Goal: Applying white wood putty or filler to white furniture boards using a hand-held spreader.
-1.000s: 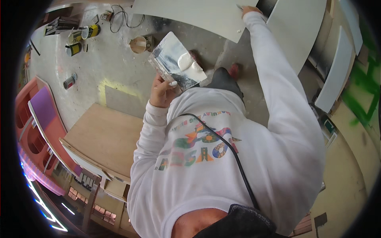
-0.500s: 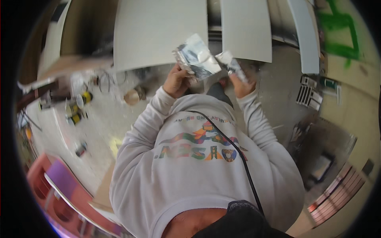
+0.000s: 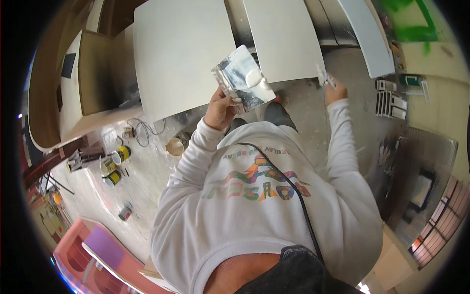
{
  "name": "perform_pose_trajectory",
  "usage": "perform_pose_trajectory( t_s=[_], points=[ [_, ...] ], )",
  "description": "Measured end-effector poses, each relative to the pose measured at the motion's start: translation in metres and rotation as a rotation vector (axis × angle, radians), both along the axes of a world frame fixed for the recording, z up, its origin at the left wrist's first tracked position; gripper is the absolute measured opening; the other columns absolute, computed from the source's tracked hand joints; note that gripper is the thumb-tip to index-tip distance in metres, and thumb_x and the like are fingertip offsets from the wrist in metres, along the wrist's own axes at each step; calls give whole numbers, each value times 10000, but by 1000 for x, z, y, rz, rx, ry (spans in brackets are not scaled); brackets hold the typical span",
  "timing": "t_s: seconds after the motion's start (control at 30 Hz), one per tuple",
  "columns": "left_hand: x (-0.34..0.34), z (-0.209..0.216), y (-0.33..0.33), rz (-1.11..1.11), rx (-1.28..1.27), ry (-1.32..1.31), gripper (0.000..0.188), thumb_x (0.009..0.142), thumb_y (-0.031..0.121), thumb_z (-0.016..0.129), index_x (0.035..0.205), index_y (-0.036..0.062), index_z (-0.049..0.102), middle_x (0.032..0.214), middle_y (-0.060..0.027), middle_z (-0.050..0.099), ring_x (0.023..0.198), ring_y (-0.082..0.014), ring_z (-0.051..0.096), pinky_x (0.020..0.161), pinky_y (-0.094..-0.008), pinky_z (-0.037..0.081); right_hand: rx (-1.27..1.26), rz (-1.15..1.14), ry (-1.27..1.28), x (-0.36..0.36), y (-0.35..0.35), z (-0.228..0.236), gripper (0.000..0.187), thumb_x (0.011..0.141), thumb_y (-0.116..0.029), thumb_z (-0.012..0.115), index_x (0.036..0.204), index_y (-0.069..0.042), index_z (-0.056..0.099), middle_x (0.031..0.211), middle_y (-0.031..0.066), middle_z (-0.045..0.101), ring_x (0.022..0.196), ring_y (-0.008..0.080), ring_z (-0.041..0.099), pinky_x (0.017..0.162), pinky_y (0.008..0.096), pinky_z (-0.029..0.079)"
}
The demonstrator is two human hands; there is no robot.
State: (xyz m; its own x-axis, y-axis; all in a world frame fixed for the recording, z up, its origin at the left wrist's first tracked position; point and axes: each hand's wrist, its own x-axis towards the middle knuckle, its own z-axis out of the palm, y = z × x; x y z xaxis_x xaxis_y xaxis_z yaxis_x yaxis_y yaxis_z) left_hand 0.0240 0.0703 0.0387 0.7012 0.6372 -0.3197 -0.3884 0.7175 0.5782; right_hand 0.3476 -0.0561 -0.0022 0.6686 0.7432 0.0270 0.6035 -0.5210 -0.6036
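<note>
My left hand [image 3: 219,111] is closed round the near edge of a flat, shiny metal plate [image 3: 234,72]. White paste [image 3: 254,78] lies in a lump on that plate, with more smeared along its far and right edges. Out to the right, my right hand [image 3: 338,91] grips a putty knife [image 3: 322,76] coated in white. Its blade is close to the near right corner of a narrow white panel [image 3: 286,44]; whether it touches the panel I cannot tell. A larger white panel [image 3: 181,59] lies to the left.
Another long white panel [image 3: 366,39] lies at the far right. Several paint cans [image 3: 121,154] stand on the floor at left, near a cable [image 3: 144,132] and a round tub [image 3: 175,146]. A wooden cabinet [image 3: 100,73] is at far left, a pink and purple piece [image 3: 100,245] at lower left.
My right hand has moved the putty knife away from the metal plate, rightward to the narrow panel's edge. The left hand still holds the plate. The whole view has shifted and turned slightly.
</note>
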Motion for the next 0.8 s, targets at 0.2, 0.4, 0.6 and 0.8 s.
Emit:
perform_pose_trajectory(
  t_s=[0.2,0.4,0.6,0.8],
  points=[
    [3,-16,-12,265,-80,99,498,672,-58,446,1153,26,348,1020,-111,518,895,-243,548,746,-385,478,-142,302,-125,70,153,4,303,716,-88,518,1002,-165,581,903,186,569,854,341,538,746,351,435],
    [26,-16,-23,540,-76,306,421,689,-51,473,1099,15,402,885,-38,525,727,-118,499,619,-245,413,232,1003,106,14,224,38,329,705,47,472,961,-117,596,928,131,590,856,280,565,743,309,458],
    [36,19,-15,459,168,427,329,684,-36,488,1006,5,434,787,-37,536,648,-107,513,555,-234,423,535,1532,-141,-82,194,110,273,616,63,535,854,-46,613,858,97,611,848,254,570,754,329,448],
    [35,50,-34,507,438,430,217,698,-65,478,909,-16,459,705,-48,540,577,-115,519,501,-219,417,566,1443,-290,-87,138,139,282,535,13,560,791,-90,617,840,58,610,797,220,570,670,327,450]
  ],
)
